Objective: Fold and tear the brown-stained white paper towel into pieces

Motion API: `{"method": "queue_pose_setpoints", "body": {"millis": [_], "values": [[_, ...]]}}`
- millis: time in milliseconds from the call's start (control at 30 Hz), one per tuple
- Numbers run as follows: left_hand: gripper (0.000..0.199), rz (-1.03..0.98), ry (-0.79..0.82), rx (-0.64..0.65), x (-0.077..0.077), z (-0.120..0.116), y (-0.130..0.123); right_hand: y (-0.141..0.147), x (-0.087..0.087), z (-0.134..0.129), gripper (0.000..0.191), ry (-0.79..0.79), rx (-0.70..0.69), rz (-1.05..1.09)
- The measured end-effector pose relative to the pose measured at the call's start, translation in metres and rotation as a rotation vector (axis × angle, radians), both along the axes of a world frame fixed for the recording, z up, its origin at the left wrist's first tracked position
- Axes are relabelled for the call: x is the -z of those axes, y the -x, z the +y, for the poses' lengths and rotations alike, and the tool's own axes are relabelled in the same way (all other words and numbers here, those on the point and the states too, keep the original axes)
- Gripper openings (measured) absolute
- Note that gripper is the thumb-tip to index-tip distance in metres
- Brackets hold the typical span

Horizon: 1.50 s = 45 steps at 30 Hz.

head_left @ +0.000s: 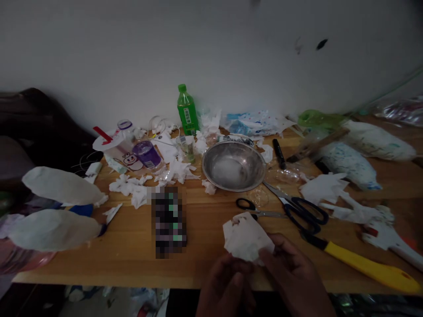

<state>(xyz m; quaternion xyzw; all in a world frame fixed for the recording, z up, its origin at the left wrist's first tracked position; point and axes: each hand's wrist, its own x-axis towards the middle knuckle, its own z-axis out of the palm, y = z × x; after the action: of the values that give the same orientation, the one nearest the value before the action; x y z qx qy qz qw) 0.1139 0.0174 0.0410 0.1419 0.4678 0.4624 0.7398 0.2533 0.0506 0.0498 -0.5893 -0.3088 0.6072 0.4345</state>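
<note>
A torn, roughly squarish piece of white tissue paper (248,240) is held up near the table's front edge, with small ragged holes along its top. My right hand (294,273) pinches its lower right corner, thumb on the near side. At the lower left edge, the curled fingers of my left hand (228,281) are closed on the paper; some of them are hidden. Just behind the paper lie small scissors (264,213), partly covered by it. Larger dark-handled scissors (306,213) rest to the right, beside a shallow metal bowl (234,166) with something whitish and cloudy inside.
A phone-like blurred object (169,224) lies left of my hands. A yellow-handled tool (370,266) is at the right. Two white wrapped forms (56,229) sit far left. Behind stand a green bottle (187,110), a purple-labelled bottle (148,155) and a cup (117,149), among paper scraps (130,187).
</note>
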Motion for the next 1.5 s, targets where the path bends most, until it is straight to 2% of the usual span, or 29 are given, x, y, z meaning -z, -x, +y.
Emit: {"method": "queue_pose_setpoints", "body": {"millis": [200,300,367,567,767,867,967,1067,1133,1233,1333,1433,1500], "values": [[0.046,-0.041,0.038,-0.137,0.006,0.014,0.004,0.002,-0.001,0.002,0.030,-0.081,-0.175,-0.020],[0.039,-0.037,0.058,-0.279,0.012,0.016,0.006,0.002,0.004,-0.001,0.018,-0.217,-0.240,-0.105],[0.036,-0.034,0.055,-0.322,0.015,0.017,0.009,0.001,0.005,-0.003,0.012,-0.339,-0.277,-0.185],[0.033,0.061,-0.009,-0.204,0.015,0.015,0.017,-0.006,0.010,-0.001,0.019,-0.624,-0.384,-0.487],[0.030,0.242,-0.090,-0.268,0.001,0.018,0.016,-0.013,0.015,0.002,0.022,-0.940,-0.463,-0.801],[0.030,0.218,-0.075,-0.303,-0.001,0.019,0.014,-0.014,0.013,0.003,0.019,-0.960,-0.446,-0.809],[0.030,0.192,-0.068,-0.316,0.004,0.019,0.016,-0.013,0.014,0.001,0.014,-0.863,-0.429,-0.716],[0.031,0.162,-0.072,-0.293,0.007,0.019,0.019,-0.010,0.017,-0.004,0.010,-0.541,-0.409,-0.561],[0.031,0.120,-0.053,-0.300,0.006,0.021,0.018,-0.005,0.019,-0.006,0.018,-0.315,-0.369,-0.404],[0.030,0.018,-0.008,-0.336,0.002,0.025,0.013,0.002,0.018,-0.005,0.036,-0.182,-0.310,-0.193],[0.031,-0.076,0.031,-0.328,0.003,0.027,0.011,-0.001,0.016,-0.003,0.034,-0.266,-0.422,-0.283],[0.035,-0.086,0.031,-0.279,0.003,0.021,0.021,-0.012,0.018,-0.003,0.040,-0.603,-0.645,-0.546],[0.036,-0.054,0.018,-0.241,-0.004,0.013,0.035,-0.012,0.022,-0.002,0.045,-0.796,-0.696,-0.650]]}}
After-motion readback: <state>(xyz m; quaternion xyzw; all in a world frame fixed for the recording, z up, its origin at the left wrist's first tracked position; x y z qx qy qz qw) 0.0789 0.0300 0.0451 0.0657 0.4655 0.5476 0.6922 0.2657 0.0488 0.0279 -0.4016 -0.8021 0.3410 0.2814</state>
